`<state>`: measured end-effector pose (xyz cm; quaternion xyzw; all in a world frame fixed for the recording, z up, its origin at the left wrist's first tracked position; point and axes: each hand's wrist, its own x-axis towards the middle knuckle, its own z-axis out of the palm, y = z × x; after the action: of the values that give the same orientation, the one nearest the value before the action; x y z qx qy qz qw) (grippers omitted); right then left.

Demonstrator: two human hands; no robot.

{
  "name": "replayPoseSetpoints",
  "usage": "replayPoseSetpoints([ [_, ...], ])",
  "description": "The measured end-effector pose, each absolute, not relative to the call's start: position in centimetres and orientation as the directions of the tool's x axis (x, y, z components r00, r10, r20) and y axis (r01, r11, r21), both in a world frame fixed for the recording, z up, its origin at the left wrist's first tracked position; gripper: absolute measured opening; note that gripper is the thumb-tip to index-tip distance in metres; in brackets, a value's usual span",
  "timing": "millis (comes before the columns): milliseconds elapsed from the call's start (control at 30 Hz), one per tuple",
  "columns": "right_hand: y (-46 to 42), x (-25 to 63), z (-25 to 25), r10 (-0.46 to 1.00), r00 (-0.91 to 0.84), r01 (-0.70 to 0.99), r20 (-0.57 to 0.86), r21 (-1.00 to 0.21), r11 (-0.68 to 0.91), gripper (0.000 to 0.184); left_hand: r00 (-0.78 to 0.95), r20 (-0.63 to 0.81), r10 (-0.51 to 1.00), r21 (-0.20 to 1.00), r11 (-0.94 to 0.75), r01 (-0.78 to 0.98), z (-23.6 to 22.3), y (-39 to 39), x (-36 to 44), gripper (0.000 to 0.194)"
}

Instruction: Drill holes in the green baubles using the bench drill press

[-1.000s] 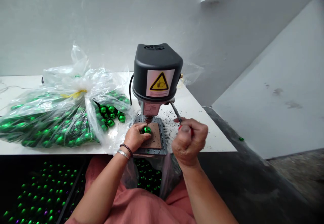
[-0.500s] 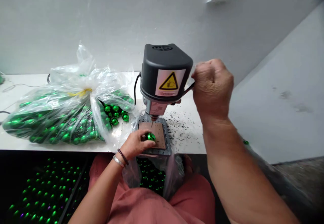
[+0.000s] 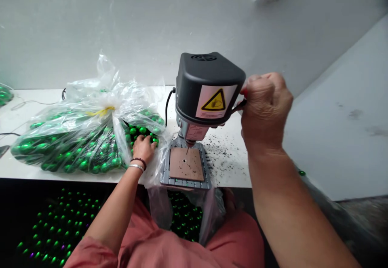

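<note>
Head view: glossy green round baubles lie heaped in the open mouth of a clear plastic bag, directly beneath the left hand. Its fingers are spread wide and touch the baubles from above; whether one is gripped cannot be told. Being round, the baubles show no long axis, and the left hand is far nearer to them than the right.

Just right of the left hand stands a black-headed bench drill press, its thin bit pointing down at a brown square pad on a grey slotted base. No bauble sits on the pad. The right hand, well apart from the baubles, is closed in a tight fist around a black feed lever beside the drill head. Black specks of debris scatter across the white table.
</note>
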<state>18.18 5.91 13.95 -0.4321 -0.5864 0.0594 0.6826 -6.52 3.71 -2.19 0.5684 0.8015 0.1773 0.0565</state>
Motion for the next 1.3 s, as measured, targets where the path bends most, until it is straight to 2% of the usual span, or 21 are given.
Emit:
replayPoseSetpoints([
  [233, 6.1, 18.2, 13.6, 0.575, 0.301, 0.422, 0.761, -0.647, 0.635, 0.027, -0.322, 0.110, 0.940, 0.370, 0.262, 0.891, -3.4, 4.2, -5.0, 0.043],
  [300, 6.1, 18.2, 13.6, 0.569, 0.306, 0.416, 0.763, -0.645, 0.641, 0.028, -0.299, 0.092, 0.950, 0.439, 0.230, 0.868, -3.2, 4.3, -5.4, 0.041],
  [367, 6.1, 18.2, 13.6, 0.567, 0.308, 0.414, 0.764, -0.644, 0.643, 0.029, -0.343, 0.060, 0.938, 0.605, 0.239, 0.760, -2.7, 3.9, -5.8, 0.040],
  [433, 6.1, 18.1, 13.6, 0.569, 0.309, 0.410, 0.762, -0.647, 0.643, 0.030, -0.421, -0.057, 0.905, 0.849, 0.265, 0.457, -1.8, 3.1, -6.1, 0.040],
  [467, 6.1, 18.1, 13.5, 0.570, 0.310, 0.406, 0.761, -0.648, 0.644, 0.031, -0.421, -0.151, 0.894, 0.937, 0.265, 0.227, -1.3, 2.6, -6.1, 0.040],
  [500, 6.1, 18.1, 13.5, 0.571, 0.311, 0.400, 0.760, -0.650, 0.647, 0.032, -0.378, -0.244, 0.893, 0.967, 0.251, -0.030, -0.7, 2.0, -6.1, 0.038],
  [533, 6.0, 18.1, 13.5, 0.571, 0.316, 0.392, 0.758, -0.653, 0.648, 0.032, -0.296, -0.311, 0.903, 0.936, 0.237, -0.259, -0.1, 1.4, -6.0, 0.034],
  [600, 6.0, 18.0, 13.5, 0.573, 0.326, 0.376, 0.752, -0.659, 0.651, 0.031, -0.129, -0.362, 0.923, 0.801, 0.237, -0.549, 1.0, 0.3, -5.6, 0.026],
  [700, 5.8, 17.9, 13.7, 0.577, 0.329, 0.355, 0.748, -0.664, 0.658, 0.028, -0.042, -0.378, 0.925, 0.692, 0.253, -0.676, 2.0, -0.7, -4.8, 0.016],
  [767, 5.6, 17.9, 13.8, 0.577, 0.325, 0.350, 0.749, -0.662, 0.663, 0.028, -0.055, -0.388, 0.920, 0.709, 0.259, -0.655, 2.2, -0.9, -4.1, 0.014],
  [867, 5.5, 17.9, 14.0, 0.571, 0.314, 0.362, 0.759, -0.651, 0.667, 0.030, -0.064, -0.370, 0.927, 0.796, 0.280, -0.537, 2.0, -0.9, -2.9, 0.022],
  [933, 5.3, 17.9, 14.1, 0.570, 0.311, 0.369, 0.760, -0.650, 0.664, 0.029, -0.046, -0.335, 0.941, 0.870, 0.290, -0.400, 1.8, -0.8, -2.0, 0.029],
  [1033, 5.1, 17.9, 14.2, 0.578, 0.319, 0.373, 0.751, -0.660, 0.652, 0.029, -0.077, -0.301, 0.951, 0.952, 0.293, -0.092, 1.4, -0.6, -0.9, 0.037],
  [1133, 5.1, 17.9, 14.6, 0.603, 0.317, 0.381, 0.732, -0.681, 0.626, 0.027, -0.100, -0.264, 0.959, 0.942, 0.279, 0.188, 1.3, -0.4, 0.1, 0.038],
  [1300, 6.3, 18.0, 15.8, 0.681, 0.304, 0.454, 0.666, -0.730, 0.511, 0.035, -0.061, -0.201, 0.978, 0.867, 0.206, 0.453, 1.2, -0.1, 1.2, 0.033],
])
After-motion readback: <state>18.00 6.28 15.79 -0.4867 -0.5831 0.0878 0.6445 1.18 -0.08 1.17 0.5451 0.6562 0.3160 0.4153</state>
